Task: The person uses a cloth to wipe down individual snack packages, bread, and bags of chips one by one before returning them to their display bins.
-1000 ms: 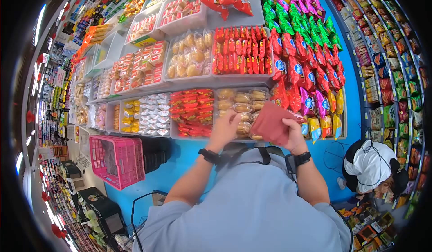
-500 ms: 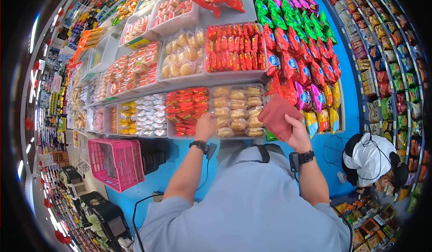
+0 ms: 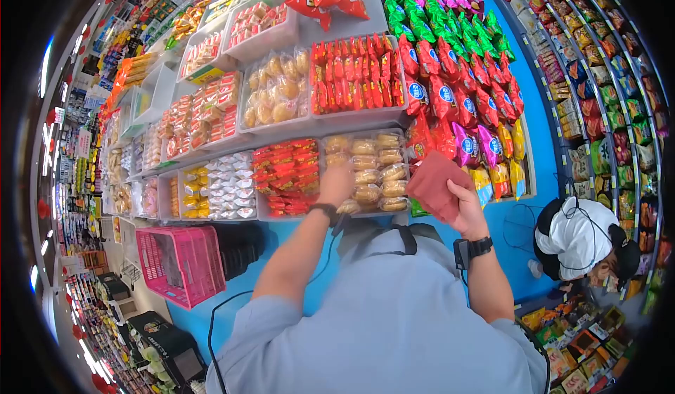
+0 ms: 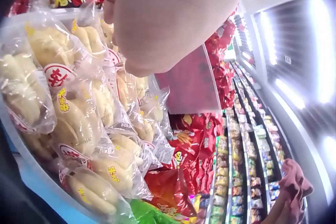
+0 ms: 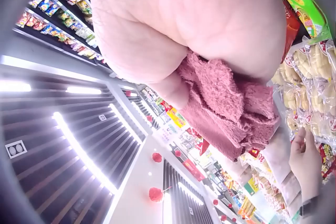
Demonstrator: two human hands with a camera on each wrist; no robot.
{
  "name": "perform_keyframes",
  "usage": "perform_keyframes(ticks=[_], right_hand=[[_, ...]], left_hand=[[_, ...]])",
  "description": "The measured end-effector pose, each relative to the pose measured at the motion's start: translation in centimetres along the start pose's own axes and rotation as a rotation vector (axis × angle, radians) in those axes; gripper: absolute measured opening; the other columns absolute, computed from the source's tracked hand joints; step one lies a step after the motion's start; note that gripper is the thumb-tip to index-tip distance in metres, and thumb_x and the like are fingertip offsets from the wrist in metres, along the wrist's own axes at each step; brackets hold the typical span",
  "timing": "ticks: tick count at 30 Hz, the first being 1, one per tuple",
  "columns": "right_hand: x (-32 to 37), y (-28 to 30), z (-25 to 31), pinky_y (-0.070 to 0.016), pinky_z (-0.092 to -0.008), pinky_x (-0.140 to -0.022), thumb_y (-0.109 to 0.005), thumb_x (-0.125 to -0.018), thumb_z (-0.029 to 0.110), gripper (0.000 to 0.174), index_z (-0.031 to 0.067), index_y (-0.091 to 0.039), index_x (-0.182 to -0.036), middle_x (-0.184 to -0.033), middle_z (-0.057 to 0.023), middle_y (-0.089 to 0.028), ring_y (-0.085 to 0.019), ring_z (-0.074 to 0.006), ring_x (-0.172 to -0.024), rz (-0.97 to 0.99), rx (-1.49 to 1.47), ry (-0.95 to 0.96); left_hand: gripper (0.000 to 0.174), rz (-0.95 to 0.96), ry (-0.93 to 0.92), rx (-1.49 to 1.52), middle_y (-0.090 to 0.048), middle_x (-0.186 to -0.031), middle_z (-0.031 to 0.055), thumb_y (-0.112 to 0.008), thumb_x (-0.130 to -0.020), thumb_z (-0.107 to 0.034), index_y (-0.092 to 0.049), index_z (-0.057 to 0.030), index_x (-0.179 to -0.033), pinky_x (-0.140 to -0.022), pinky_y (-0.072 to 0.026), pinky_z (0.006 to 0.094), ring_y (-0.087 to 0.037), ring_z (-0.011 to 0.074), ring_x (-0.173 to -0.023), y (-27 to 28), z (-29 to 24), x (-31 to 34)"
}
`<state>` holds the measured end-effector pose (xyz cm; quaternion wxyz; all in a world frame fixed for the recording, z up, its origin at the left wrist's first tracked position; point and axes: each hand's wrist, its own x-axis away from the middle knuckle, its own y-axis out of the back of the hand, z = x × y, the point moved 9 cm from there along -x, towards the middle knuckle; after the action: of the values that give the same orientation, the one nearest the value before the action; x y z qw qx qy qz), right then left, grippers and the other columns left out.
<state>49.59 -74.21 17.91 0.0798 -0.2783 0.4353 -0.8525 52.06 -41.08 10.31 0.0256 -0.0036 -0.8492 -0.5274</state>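
Note:
My right hand (image 3: pixel 470 210) grips a folded dark-red cloth (image 3: pixel 437 186), thumb on top, in front of the bin's right side. In the right wrist view the cloth (image 5: pixel 226 108) shows a fluffy, towel-like face bunched under the palm. My left hand (image 3: pixel 337 184), blurred, is over the left front part of a clear bin (image 3: pixel 323 144) of plastic-wrapped buns (image 3: pixel 365 162). In the right wrist view that left hand (image 5: pixel 305 157) has its fingertips right at the wrapped buns (image 5: pixel 315 95); I cannot tell whether they pinch a packet.
Red snack packets (image 3: pixel 287 172) fill the bin on the left. Red puffed bags (image 3: pixel 443 99) stand to the right. A pink basket (image 3: pixel 181 264) is at the lower left on the blue floor (image 3: pixel 242 281). Someone in a white cap (image 3: pixel 580 239) is at the right.
My left hand goes from the middle of the bun bin left to the red packets' edge, then slightly back right over the buns. The cloth stays in my right hand, turned slightly.

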Motion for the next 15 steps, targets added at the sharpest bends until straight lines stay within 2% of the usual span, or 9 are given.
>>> perform_keyframes(ticks=[3, 4, 10, 13, 15], right_hand=[[0.1, 0.1, -0.4, -0.0554, -0.0465, -0.113, -0.062, -0.108, 0.010, 0.050, 0.0027, -0.049, -0.156, -0.149, -0.0148, -0.063, -0.064, -0.0312, -0.136, -0.001, 0.017, -0.011], [0.2, 0.0, -0.2, -0.0555, -0.0464, -0.112, -0.062, -0.108, 0.011, 0.050, 0.0027, -0.049, -0.156, -0.149, -0.0150, -0.063, -0.064, -0.0313, -0.136, 0.003, 0.027, -0.003], [1.5, -0.1, 0.3, -0.0566, -0.0478, -0.110, -0.064, -0.107, 0.011, 0.052, 0.0007, -0.050, -0.156, -0.149, -0.0149, -0.063, -0.065, -0.0321, -0.135, -0.022, 0.020, 0.039], [2.5, -0.1, 0.5, -0.0568, -0.0489, -0.111, -0.065, -0.107, 0.011, 0.054, 0.0002, -0.049, -0.157, -0.151, -0.0150, -0.062, -0.064, -0.0331, -0.136, -0.015, -0.011, 0.048], [3.0, 0.0, 0.6, -0.0566, -0.0494, -0.111, -0.065, -0.107, 0.012, 0.054, 0.0002, -0.049, -0.157, -0.152, -0.0151, -0.061, -0.064, -0.0335, -0.137, -0.028, -0.017, 0.049]], left_hand=[[0.022, -0.062, -0.143, -0.160, -0.072, -0.125, 0.0151, -0.067, -0.092, -0.013, -0.076, -0.0069, -0.111, -0.097, -0.0565, 0.0504, -0.067, 0.0396, -0.115, 0.1, -1.2, -1.9], [0.020, -0.058, -0.130, -0.182, -0.071, -0.129, 0.0119, -0.068, -0.091, -0.014, -0.076, -0.0071, -0.108, -0.097, -0.0568, 0.0507, -0.066, 0.0388, -0.115, 0.2, -1.4, -2.3], [0.021, 0.039, -0.083, -0.377, -0.071, -0.129, 0.0093, -0.070, -0.089, -0.016, -0.078, -0.0089, -0.107, -0.094, -0.0573, 0.0519, -0.066, 0.0344, -0.116, -1.9, 0.2, -3.7], [0.020, 0.059, -0.113, -0.408, -0.069, -0.131, 0.0087, -0.070, -0.089, -0.017, -0.079, -0.0097, -0.105, -0.094, -0.0569, 0.0496, -0.065, 0.0333, -0.118, -2.1, -0.2, -3.8], [0.018, 0.007, -0.163, -0.448, -0.068, -0.129, 0.0082, -0.069, -0.089, -0.016, -0.079, -0.0099, -0.102, -0.093, -0.0564, 0.0482, -0.063, 0.0325, -0.118, -2.2, -0.4, -3.7]])
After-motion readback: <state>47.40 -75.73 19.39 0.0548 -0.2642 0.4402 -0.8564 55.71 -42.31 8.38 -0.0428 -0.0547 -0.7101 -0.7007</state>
